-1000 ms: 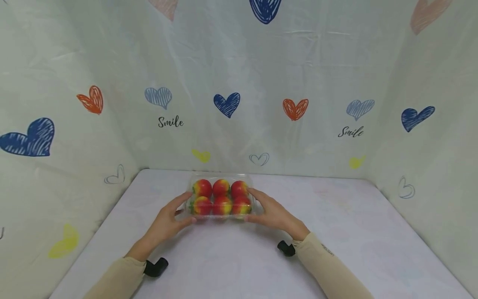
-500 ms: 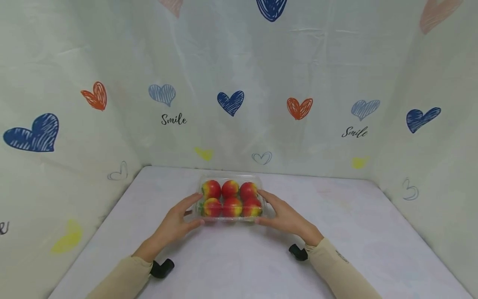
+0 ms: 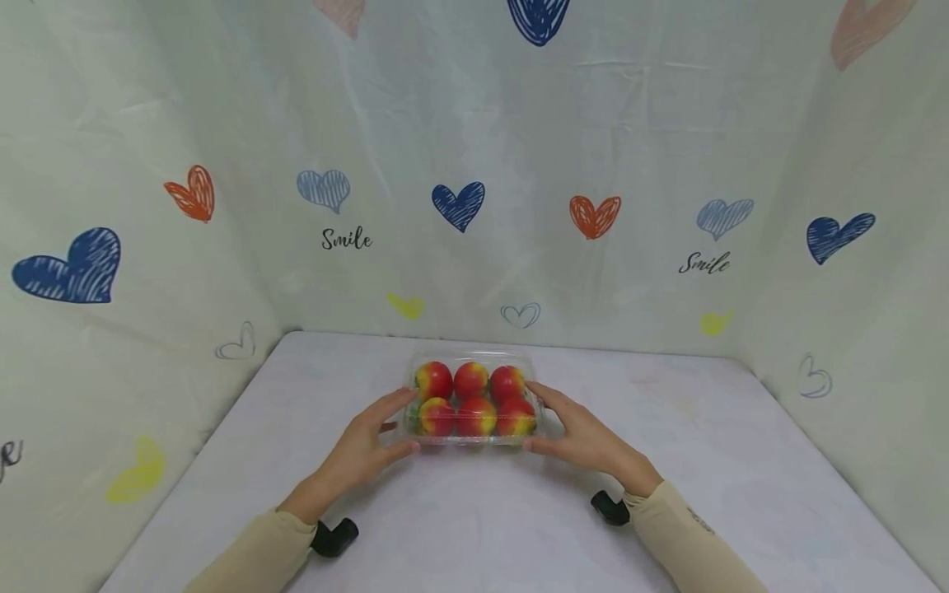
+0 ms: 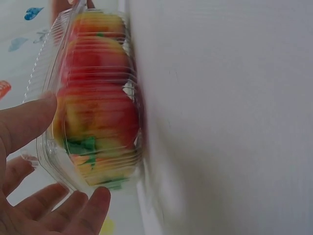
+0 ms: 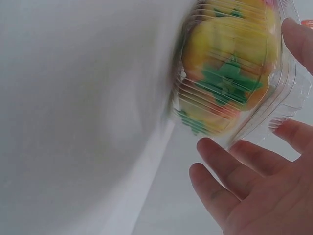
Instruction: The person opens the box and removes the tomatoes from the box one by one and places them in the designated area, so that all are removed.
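A clear plastic clamshell box (image 3: pixel 474 440) with a ribbed wall stands toward the far side of the table. Inside are several red and yellow round fruits (image 3: pixel 476 417) in two rows, some with green leafy caps (image 5: pixel 230 82). My left hand (image 3: pixel 363 441) holds the box's left end, its thumb (image 4: pixel 27 122) on the rim and fingertips at the end wall. At the opposite end my right hand (image 3: pixel 589 438) grips with thumb and fingers spread around the corner. The lid lies over the fruits.
The white-covered table (image 3: pixel 474 519) extends on both sides of the box. Behind it hangs a pale curtain (image 3: pixel 519 132) printed with hearts, close to the table's far edge. A black wrist mount (image 3: pixel 335 537) sits below the left sleeve, another black mount (image 3: pixel 610 507) by the right.
Both hands have shifted right, and the clamshell box with its fruits has moved along between them. The head view also turned slightly.
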`<state>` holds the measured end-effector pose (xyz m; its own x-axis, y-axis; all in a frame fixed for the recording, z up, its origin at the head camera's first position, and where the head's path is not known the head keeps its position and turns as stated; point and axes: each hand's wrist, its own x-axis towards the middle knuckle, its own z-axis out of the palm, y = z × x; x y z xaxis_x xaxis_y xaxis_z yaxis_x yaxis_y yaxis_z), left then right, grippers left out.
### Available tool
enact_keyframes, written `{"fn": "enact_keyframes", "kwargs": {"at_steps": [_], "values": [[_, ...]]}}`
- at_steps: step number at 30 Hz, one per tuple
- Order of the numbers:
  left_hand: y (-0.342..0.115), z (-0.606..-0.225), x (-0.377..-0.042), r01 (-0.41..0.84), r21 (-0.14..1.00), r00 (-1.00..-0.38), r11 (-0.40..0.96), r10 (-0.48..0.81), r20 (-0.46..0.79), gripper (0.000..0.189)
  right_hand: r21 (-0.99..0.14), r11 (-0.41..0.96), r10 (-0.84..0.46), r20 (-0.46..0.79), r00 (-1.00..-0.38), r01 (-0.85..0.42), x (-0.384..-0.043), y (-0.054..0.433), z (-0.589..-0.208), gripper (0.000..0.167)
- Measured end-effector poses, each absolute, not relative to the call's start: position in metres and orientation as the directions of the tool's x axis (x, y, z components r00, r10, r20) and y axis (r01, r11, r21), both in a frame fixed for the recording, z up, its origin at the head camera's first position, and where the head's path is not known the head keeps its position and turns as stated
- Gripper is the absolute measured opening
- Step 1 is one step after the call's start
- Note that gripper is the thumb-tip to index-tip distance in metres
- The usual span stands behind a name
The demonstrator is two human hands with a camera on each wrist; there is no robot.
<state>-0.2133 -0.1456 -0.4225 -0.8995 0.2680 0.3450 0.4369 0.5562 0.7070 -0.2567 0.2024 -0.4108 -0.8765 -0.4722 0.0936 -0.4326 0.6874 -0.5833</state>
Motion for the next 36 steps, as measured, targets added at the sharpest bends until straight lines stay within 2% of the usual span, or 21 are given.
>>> {"fn": "enact_keyframes", "kwargs": {"at_steps": [9, 31, 36], "values": [[-0.136, -0.425, -0.212, 0.415, 0.725, -0.91, 0.55, 0.277, 0.31, 0.073, -0.583, 0.704, -0.454, 0.068, -0.889, -0.404, -0.25, 0.213, -0.409, 0.088], [-0.123, -0.424, -0.206, 0.46, 0.707, -0.886, 0.537, 0.323, 0.332, 0.073, -0.569, 0.718, -0.441, 0.074, -0.894, -0.401, -0.236, 0.23, -0.408, 0.088], [-0.123, -0.424, -0.207, 0.459, 0.722, -0.886, 0.518, 0.33, 0.327, 0.075, -0.513, 0.741, -0.448, 0.106, -0.888, -0.434, -0.234, 0.231, -0.407, 0.09]]}}
